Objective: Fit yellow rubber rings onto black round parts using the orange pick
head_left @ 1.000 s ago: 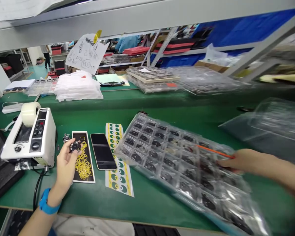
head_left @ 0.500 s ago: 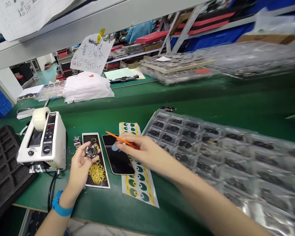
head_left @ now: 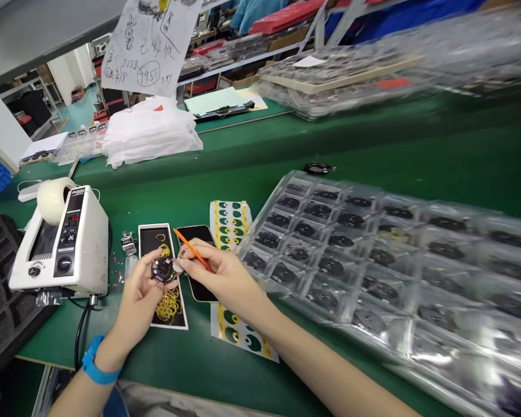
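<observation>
My left hand (head_left: 142, 289) holds a round black part (head_left: 163, 270) by its rim above a white-edged tray (head_left: 183, 324) with yellow rings (head_left: 169, 306). Pinched in my right hand (head_left: 208, 267) are an orange stick (head_left: 193, 249) and a small pale, translucent piece (head_left: 178, 266), which is at the right edge of the round part; whether they touch I cannot tell. Under my right hand lies a dark phone-like slab (head_left: 203, 289), partly hidden. A sheet of green and yellow stickers (head_left: 231, 223) runs beneath the right hand and beyond the slab.
A white tape dispenser (head_left: 96, 243) stands at the left, beside a black foam tray (head_left: 4, 272). A small metal counter (head_left: 128, 243) sits near the ring tray. On the right, a large clear blister tray (head_left: 342, 272) holds black parts. White bags (head_left: 151, 133) are stacked behind.
My right hand has moved left from over the slab to the round part, bringing the stick and pale piece along. The camera view has shifted, and my left hand still holds the round part.
</observation>
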A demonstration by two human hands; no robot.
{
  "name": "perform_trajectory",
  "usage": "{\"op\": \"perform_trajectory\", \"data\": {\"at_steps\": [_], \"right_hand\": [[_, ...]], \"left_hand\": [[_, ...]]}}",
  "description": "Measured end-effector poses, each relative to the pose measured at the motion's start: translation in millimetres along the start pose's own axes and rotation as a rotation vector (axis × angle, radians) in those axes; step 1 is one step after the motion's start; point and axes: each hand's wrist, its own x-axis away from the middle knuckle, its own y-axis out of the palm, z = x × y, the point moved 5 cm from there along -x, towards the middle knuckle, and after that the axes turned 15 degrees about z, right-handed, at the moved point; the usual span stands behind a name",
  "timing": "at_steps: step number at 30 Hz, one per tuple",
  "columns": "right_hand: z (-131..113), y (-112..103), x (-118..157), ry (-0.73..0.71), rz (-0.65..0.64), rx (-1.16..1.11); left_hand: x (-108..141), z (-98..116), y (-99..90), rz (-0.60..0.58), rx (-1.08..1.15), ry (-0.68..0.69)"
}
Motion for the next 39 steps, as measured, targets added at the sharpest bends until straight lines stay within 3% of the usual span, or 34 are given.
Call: {"op": "perform_trajectory", "data": {"at_steps": [9,19,31,39], "right_hand": [[-12.9,1.1,9.2,-0.043,-0.014,-0.018],[-11.4,-1.9,11.2,-0.136,0.095,0.033],[-4.4,-4.4,8.2,0.077,0.062,-0.041],[-7.0,-3.7,11.3,-0.015,0.122,0.032]], "left_hand": [[3.9,5.1,3.0,-0.011,-0.001,-0.020],[3.5,5.2,3.9,-0.004,0.013,-0.005],[7.9,5.7,8.0,-0.068,-0.016,0.033],[8.5,4.4,9.2,-0.072,-0.013,0.069]]}}
